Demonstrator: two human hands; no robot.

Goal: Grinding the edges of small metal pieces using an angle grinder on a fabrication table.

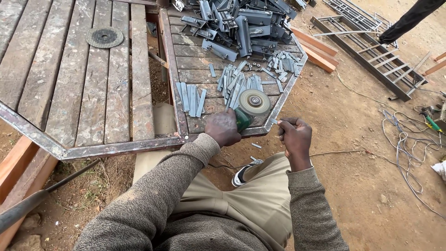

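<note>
- My left hand (223,128) is clamped on the green grinder (248,109), its disc face-up at the bench's (116,148) near edge — steadied on the frame, I judge.
- My right hand (295,137) pinches a small metal strip (274,122) just off that edge, beside the disc — close for grinding, it seems.
- Cut strips (232,86) lie heaped just behind, within reach.

Two hands were in view, the left hand (223,128) and the right hand (294,138). There was one angle grinder (248,109), one loose grinding disc (105,36), and one shoe (243,173). The flat metal strips (232,86) and dark brackets (241,23) lay heaped, too many to count.
</note>
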